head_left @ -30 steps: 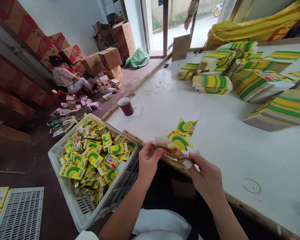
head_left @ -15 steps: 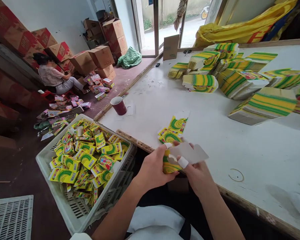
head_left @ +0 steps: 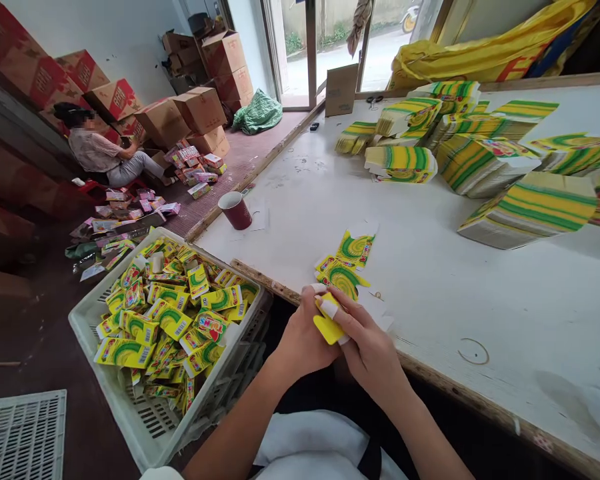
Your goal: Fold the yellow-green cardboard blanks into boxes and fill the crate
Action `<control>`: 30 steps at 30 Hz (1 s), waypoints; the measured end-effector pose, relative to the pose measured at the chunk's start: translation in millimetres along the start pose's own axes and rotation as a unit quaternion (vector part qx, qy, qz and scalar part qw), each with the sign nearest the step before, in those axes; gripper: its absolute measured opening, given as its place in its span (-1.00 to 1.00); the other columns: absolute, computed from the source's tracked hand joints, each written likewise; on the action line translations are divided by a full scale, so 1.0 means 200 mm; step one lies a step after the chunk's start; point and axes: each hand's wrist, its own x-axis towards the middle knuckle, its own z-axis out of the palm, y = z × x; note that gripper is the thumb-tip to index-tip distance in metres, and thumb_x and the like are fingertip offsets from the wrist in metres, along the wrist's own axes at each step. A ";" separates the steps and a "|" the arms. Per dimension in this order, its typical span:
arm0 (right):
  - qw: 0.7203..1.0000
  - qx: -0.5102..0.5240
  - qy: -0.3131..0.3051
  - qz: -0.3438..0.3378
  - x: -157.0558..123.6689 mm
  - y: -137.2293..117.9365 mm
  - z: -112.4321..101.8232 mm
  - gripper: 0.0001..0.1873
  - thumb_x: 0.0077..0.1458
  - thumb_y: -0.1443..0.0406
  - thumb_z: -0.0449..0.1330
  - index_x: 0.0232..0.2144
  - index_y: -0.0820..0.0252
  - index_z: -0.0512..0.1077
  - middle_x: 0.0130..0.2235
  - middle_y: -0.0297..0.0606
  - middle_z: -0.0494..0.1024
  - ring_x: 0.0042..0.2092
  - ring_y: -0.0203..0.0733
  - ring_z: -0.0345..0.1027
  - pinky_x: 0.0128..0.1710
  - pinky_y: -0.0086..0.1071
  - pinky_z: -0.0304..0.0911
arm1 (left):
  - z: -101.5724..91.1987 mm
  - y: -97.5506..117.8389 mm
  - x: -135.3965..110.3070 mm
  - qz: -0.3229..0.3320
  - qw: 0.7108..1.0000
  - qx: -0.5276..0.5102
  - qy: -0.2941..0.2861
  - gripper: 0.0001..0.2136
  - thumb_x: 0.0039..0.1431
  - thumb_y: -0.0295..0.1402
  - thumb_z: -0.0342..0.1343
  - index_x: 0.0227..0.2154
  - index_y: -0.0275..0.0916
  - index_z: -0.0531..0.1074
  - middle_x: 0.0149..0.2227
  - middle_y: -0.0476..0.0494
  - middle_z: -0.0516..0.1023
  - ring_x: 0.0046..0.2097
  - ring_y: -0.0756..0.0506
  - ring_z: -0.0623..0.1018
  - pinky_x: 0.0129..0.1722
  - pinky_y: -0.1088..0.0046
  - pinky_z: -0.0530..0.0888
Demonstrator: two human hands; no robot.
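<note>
Between my two hands, at the table's near edge, is a small yellow carton (head_left: 329, 328) with a flap sticking out towards me. My left hand (head_left: 304, 337) is wrapped round it from the left, hiding most of its body. From the right, my right hand (head_left: 367, 343) presses on its top with fingers that carry white wraps. Just beyond my fingers, flat printed carton blanks (head_left: 356, 248) in yellow and green lie on the white table (head_left: 300, 227). To my left, a white plastic crate (head_left: 155, 447) holds many folded yellow cartons (head_left: 173, 319).
Stacks of flat cartons (head_left: 530, 207) stand at the table's right and back. A dark red mug (head_left: 236, 212) sits near the left edge. Scissors (head_left: 375, 101) lie at the back. On the floor, another person (head_left: 97, 150) sits among cardboard boxes (head_left: 200, 110) and scattered packets.
The carton's pale open flap no longer sticks out to the right; it shows as a compact yellow piece. My right hand has moved left and closed over it, against my left hand.
</note>
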 end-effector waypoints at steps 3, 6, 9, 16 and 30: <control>0.998 -0.011 0.055 0.011 0.00 0.03 -0.02 -0.50 0.24 0.49 0.00 0.08 -0.09 0.44 0.17 -0.20 0.46 0.14 -0.13 0.41 0.06 -0.24 0.41 | -0.01 0.01 -0.01 -0.046 0.997 0.015 0.058 -0.43 -0.07 -0.39 0.21 0.00 -0.18 0.08 0.02 -0.33 0.34 0.05 -0.30 0.46 0.00 0.03 0.45; 0.999 -0.025 0.027 0.015 0.00 0.05 -0.03 -0.55 0.22 0.46 0.05 0.09 -0.02 0.41 0.21 -0.11 0.40 0.18 -0.05 0.36 0.05 -0.16 0.42 | -0.05 0.03 -0.02 -0.081 0.994 0.058 0.039 -0.53 -0.12 -0.42 0.20 -0.10 -0.19 0.20 -0.10 -0.26 0.44 -0.01 -0.31 0.48 0.00 0.02 0.43; 0.998 -0.059 -0.033 0.013 -0.02 0.07 -0.05 -0.64 0.21 0.41 0.09 0.02 0.06 0.44 0.28 -0.02 0.29 0.24 0.03 0.28 0.10 -0.07 0.38 | -0.11 0.05 -0.01 -0.089 0.993 0.073 -0.001 -0.59 -0.14 -0.39 0.22 -0.16 -0.21 0.28 -0.16 -0.26 0.51 -0.07 -0.32 0.51 -0.04 0.07 0.45; 0.993 0.005 -0.110 0.040 0.03 0.08 -0.13 -0.77 0.08 0.42 0.16 -0.23 0.06 0.52 0.11 -0.09 0.46 0.15 0.00 0.38 0.04 -0.12 0.39 | -0.19 0.08 0.03 -0.061 0.991 0.103 -0.068 -0.59 -0.17 -0.33 0.29 -0.17 -0.22 0.40 -0.13 -0.27 0.56 -0.09 -0.32 0.55 -0.07 0.14 0.46; 0.950 -0.239 0.013 0.198 0.07 0.25 -0.05 -0.56 0.04 0.39 0.12 0.02 0.22 0.37 -0.15 -0.05 0.59 -0.12 0.11 0.42 -0.10 0.03 0.35 | -0.37 -0.14 0.10 -0.219 0.605 -0.569 0.512 -0.46 0.19 0.23 -0.18 -0.29 -0.18 0.35 -0.23 -0.17 0.54 -0.19 -0.09 0.58 -0.20 0.39 0.54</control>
